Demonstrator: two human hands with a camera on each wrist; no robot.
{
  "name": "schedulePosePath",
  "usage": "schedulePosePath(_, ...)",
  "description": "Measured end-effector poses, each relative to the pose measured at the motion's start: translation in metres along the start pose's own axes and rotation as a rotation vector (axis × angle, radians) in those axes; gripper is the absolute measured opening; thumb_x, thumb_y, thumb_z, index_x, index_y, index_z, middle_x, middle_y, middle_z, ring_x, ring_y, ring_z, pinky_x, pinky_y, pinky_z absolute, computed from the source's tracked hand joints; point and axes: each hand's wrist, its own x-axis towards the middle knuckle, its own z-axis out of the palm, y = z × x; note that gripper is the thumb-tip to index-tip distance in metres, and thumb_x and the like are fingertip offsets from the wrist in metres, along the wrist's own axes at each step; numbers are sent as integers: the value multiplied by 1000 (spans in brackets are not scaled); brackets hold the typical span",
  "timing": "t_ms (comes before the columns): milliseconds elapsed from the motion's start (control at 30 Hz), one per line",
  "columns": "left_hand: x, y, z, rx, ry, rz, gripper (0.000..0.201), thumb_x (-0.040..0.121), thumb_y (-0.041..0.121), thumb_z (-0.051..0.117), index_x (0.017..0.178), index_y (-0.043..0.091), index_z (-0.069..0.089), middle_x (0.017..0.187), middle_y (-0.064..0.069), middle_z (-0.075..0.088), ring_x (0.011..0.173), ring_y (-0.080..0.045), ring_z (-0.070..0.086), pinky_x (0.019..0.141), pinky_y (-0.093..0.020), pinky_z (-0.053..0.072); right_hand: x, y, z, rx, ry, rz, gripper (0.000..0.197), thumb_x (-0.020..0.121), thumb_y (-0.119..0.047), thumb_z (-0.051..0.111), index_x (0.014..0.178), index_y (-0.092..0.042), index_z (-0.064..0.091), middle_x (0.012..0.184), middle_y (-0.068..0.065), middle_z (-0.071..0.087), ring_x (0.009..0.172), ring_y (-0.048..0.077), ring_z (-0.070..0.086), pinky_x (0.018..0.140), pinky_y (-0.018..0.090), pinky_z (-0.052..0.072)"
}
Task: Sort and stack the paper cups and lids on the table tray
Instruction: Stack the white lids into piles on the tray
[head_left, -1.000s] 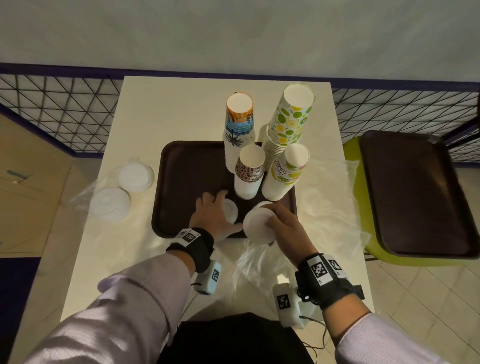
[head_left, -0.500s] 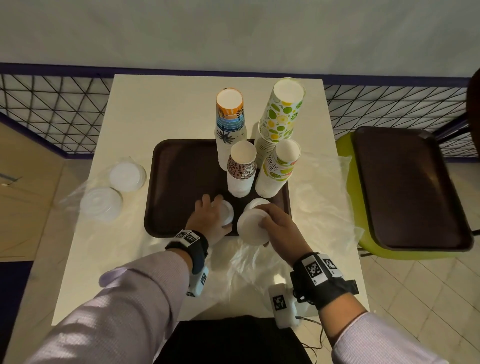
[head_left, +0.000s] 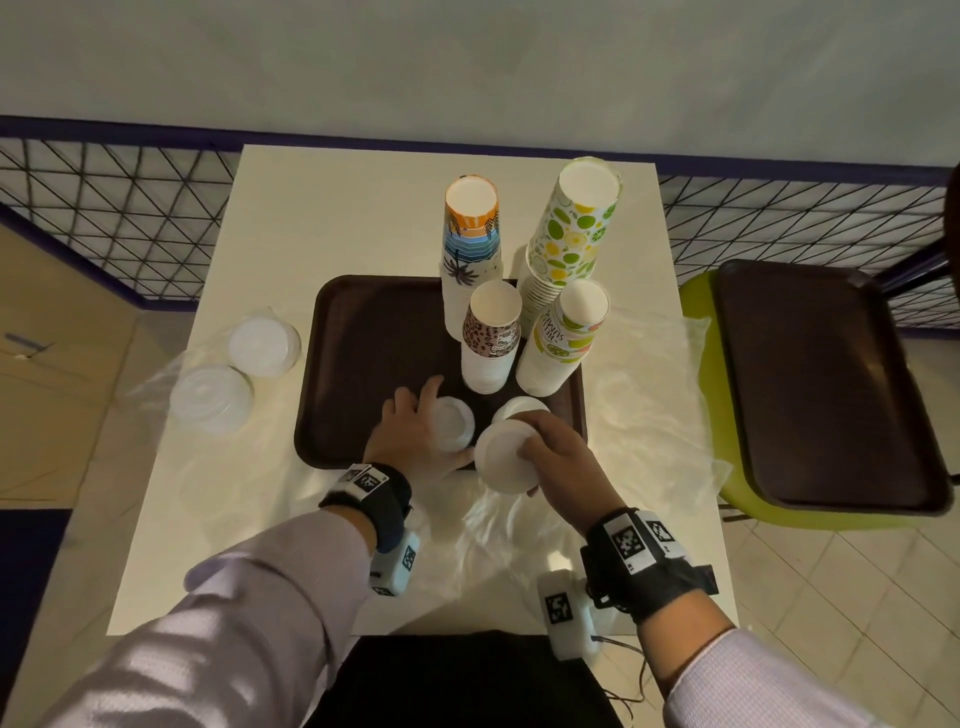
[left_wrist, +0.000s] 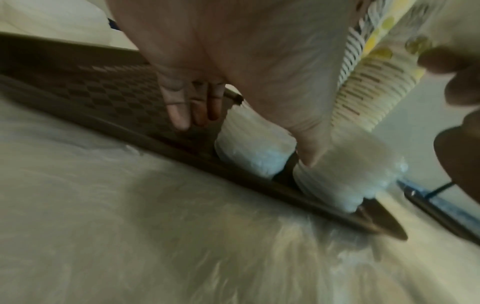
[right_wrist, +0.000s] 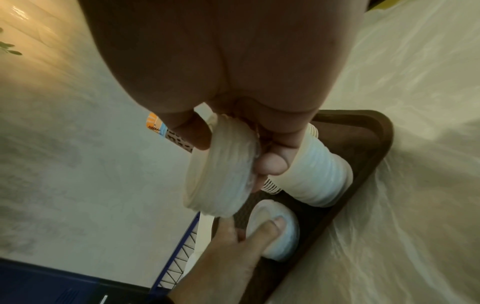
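A: What lies at the left of the head view?
B: Two bagged stacks of clear lids (head_left: 239, 371) on the bench (head_left: 322, 208), left of the brown tray (head_left: 358, 332).

A: And the left hand (head_left: 415, 436)?
B: At the tray's lower middle, fingers and thumb curled round a small stack of white lids (head_left: 453, 423) standing on the tray.

A: Behind it?
B: Four upside-down stacks of paper cups: a palm-tree stack (head_left: 471, 249), a leopard-print one (head_left: 491, 338), a citrus-print one (head_left: 569, 234) and a lower fruit-print one (head_left: 563, 340).

A: The right hand (head_left: 558, 460)?
B: Clamped on a tilted stack of lids (head_left: 503, 460), lifted just in front of another white stack (head_left: 519, 406) on the tray.

A: Far right?
B: A second tray (head_left: 826, 384) on a green chair (head_left: 698, 296).
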Motion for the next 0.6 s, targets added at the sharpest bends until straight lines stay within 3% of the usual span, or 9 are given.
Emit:
schedulePosePath(100, -14, -9, -14, -50, 145, 12, 95, 83, 55, 73, 157, 27, 21, 139, -9, 37, 126, -29, 41, 105, -46, 47, 1, -1, 1, -1, 3, -21, 29, 94, -12, 51, 117, -25, 63, 110, 4, 62, 93, 26, 62, 55, 26, 53)
schedulePosePath(200, -33, -23, -25, -406, 288, 39, 53, 94, 25, 67, 142, 24, 44, 132, -2, 45, 118, -21, 51, 103, -44, 51, 2, -8, 8, -6, 15, -18, 34, 95, -13, 51, 124, -28, 58, 114, -3, 59, 95, 21, 62, 58, 26, 55)
schedulePosePath(233, -40, -26, -29, -561, 271, 47, 41, 98, 20, 64, 137, 25, 50, 127, 1, 51, 111, -17, 57, 99, -40, 52, 3, -11, 12, -11, 23, -16, 36, 95, -14, 52, 127, -29, 55, 114, -6, 57, 97, 20, 62, 62, 30, 58)
schedulePosePath(300, -51, -26, -38, -764, 107, 71, 27, 104, 20, 58, 130, 27, 57, 117, 1, 65, 100, -15, 66, 90, -34, 54, 6, -16, 23, -29, 30, -30, 40, 95, -18, 54, 134, -28, 51, 114, -10, 54, 104, 21, 61, 78, 44, 60)
schedulePosePath(367, -55, -25, -42, -815, -60, 91, 28, 105, 26, 57, 133, 27, 58, 113, 0, 71, 98, -18, 71, 85, -33, 56, 9, -21, 36, -49, 19, -49, 43, 92, -24, 54, 135, -27, 49, 114, -9, 56, 108, 22, 60, 88, 51, 57)
schedulePosePath(500, -52, -27, -46, -849, -115, 64, 30, 99, 28, 67, 129, 32, 62, 117, 5, 74, 102, -16, 73, 88, -34, 62, 17, -27, 62, -92, 4, -37, 48, 83, -36, 51, 131, -28, 52, 119, 2, 61, 108, 23, 60, 90, 52, 56)
schedulePosePath(600, -48, -33, -47, -820, -92, 32, 29, 99, 28, 68, 125, 36, 61, 119, 8, 72, 107, -12, 71, 91, -33, 62, 23, -28, 76, -183, 30, -21, 48, 89, -37, 51, 137, -28, 52, 125, 6, 54, 112, 26, 56, 105, 47, 48)
